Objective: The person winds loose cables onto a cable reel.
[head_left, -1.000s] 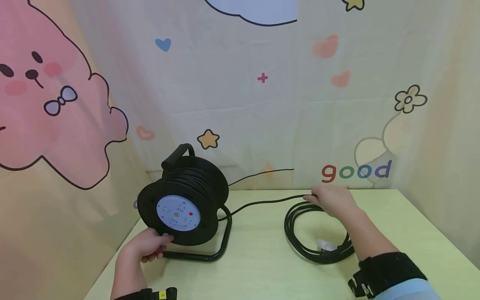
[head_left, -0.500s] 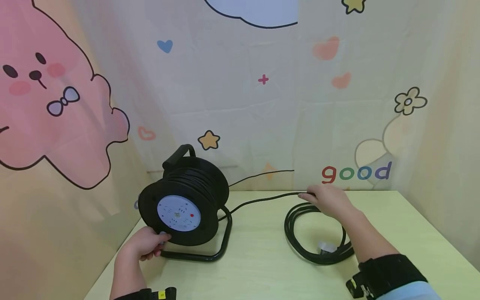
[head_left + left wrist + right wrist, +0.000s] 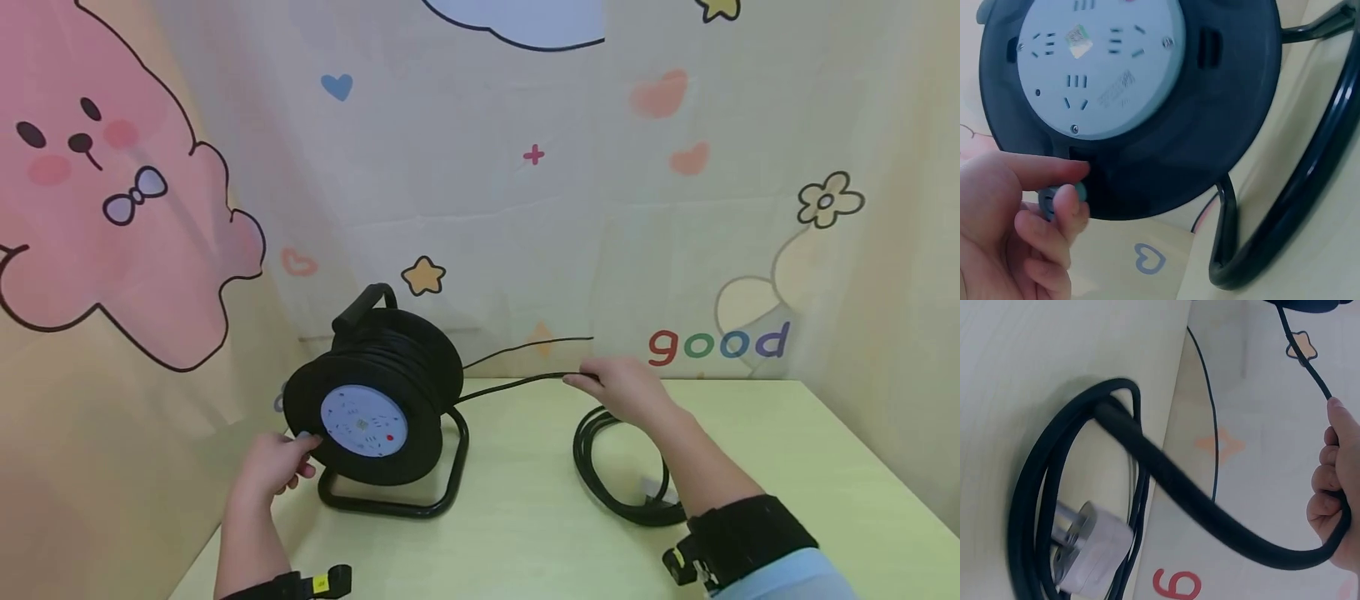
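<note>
A black cable reel (image 3: 303,392) with a white socket panel (image 3: 363,421) stands at the left of the table on its tubular stand (image 3: 390,507). My left hand (image 3: 272,467) pinches a small grey knob (image 3: 1046,201) near the edge of the reel's front face. Between the reel and my right hand (image 3: 630,392), a stretch of black cable (image 3: 517,383) runs nearly straight. The right hand holds this cable in curled fingers, raised above the table. From its lower side the cable drops to a loose coil (image 3: 588,475), where a white plug (image 3: 1097,550) lies.
The pale table (image 3: 525,533) meets a printed curtain (image 3: 480,208) at the back and sides. A thin dark line (image 3: 525,343) crosses the curtain behind the reel. The reel's handle (image 3: 363,308) sticks up on top.
My right hand has moved left toward the reel with the cable. My left hand has carried the knob up and slightly left along the reel's edge, turning the drum.
</note>
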{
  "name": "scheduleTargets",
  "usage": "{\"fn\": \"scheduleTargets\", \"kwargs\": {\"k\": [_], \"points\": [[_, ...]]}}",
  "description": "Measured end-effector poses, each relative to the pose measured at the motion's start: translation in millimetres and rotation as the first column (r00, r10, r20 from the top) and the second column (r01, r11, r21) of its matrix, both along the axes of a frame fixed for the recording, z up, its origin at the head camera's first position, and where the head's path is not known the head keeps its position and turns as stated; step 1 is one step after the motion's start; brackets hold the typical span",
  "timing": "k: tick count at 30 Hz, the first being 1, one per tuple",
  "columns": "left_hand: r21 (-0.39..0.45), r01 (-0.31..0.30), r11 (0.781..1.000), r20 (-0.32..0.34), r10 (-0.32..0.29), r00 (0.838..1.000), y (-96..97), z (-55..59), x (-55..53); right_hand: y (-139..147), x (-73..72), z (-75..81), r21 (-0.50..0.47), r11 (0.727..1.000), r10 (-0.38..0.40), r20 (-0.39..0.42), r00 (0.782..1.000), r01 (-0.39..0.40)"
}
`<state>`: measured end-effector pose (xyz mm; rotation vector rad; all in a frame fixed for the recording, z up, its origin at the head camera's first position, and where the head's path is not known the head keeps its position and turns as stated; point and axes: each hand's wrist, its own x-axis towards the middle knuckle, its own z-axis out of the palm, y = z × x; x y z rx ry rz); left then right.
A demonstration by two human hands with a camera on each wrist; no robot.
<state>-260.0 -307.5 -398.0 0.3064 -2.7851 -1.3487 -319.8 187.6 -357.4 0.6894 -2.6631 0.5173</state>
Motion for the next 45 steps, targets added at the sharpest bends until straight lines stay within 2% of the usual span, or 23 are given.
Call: {"fn": "scheduleTargets", "kwargs": {"k": [4,8,15,19,23,28,33,36,39,45], "points": [[0.043,-0.057,0.997,-0.053,0.059,0.997,2.6,14.2,2.3,-13,-0.7,6.1,-0.004,1.000,0.025,-0.020,0.999,-0.025],[0.073,-0.121,0.990,-0.115,0.129,0.985,6.3,23.7,1.6,-24,-1.9,9.2,-0.010,0.999,0.051,-0.031,0.998,-0.052],[0.096,-0.203,0.974,-0.223,0.220,0.950,17.5,29.8,1.2,-44,-3.6,7.3,-0.040,0.997,0.069,-0.029,0.997,-0.070],[0.151,-0.221,0.963,-0.282,0.257,0.924,25.9,33.9,2.9,-58,-3.7,4.7,-0.058,0.994,0.095,-0.014,0.995,-0.096],[0.171,-0.232,0.957,-0.333,0.278,0.901,33.2,40.5,6.7,-74,-6.1,3.1,-0.061,0.990,0.125,-0.011,0.992,-0.125],[0.164,-0.237,0.957,-0.402,0.285,0.870,42.6,49.1,9.4,-92,-9.3,2.5,-0.082,0.985,0.153,0.000,0.988,-0.152],[0.168,-0.207,0.964,-0.510,0.265,0.819,56.1,53.0,8.3,-108,-11.1,-2.1,-0.097,0.980,0.176,0.014,0.984,-0.174],[0.154,-0.198,0.968,-0.555,0.250,0.794,63.4,54.2,8.5,-118,-11.6,-4.9,-0.093,0.978,0.188,0.021,0.982,-0.185],[0.128,-0.188,0.974,-0.586,0.228,0.778,69.3,55.3,10.0,-128,-12.5,-7.6,-0.080,0.978,0.193,0.024,0.981,-0.191],[0.087,-0.170,0.982,-0.610,0.188,0.770,72.8,55.9,11.7,-141,-12.9,-10.4,-0.077,0.978,0.198,0.047,0.979,-0.194]]}}
